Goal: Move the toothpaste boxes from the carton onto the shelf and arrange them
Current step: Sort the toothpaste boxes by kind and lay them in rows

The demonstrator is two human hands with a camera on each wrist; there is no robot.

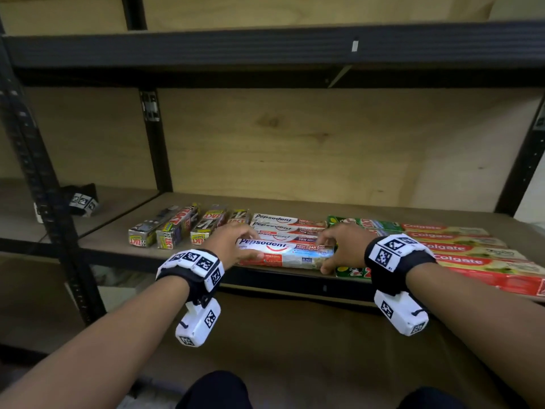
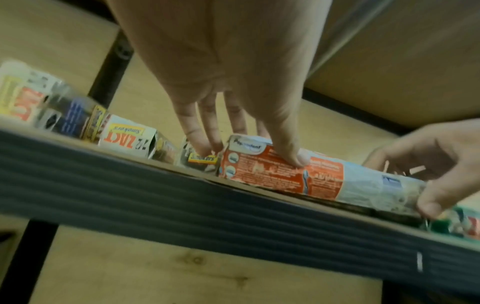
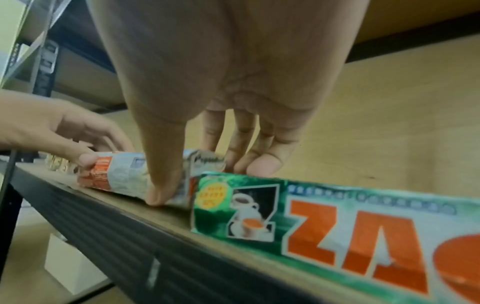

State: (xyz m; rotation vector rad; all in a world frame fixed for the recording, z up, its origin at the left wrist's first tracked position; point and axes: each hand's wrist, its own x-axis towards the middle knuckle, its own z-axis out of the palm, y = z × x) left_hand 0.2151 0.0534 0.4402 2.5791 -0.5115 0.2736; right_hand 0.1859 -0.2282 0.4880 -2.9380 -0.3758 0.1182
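Head view: both hands [image 1: 233,243] [image 1: 342,246] pinch Pepsodent box [image 1: 290,255].

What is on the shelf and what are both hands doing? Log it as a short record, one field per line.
surface: shelf, wooden board on a dark metal frame
left group: small Zact boxes, lying side by side
middle group: Pepsodent boxes, lying in a row front to back
front box: Pepsodent box, lying at the shelf's front edge
right group: Colgate boxes and green Zact boxes
left hand: holds the front box's left end
right hand: holds its right end
carton: not in view
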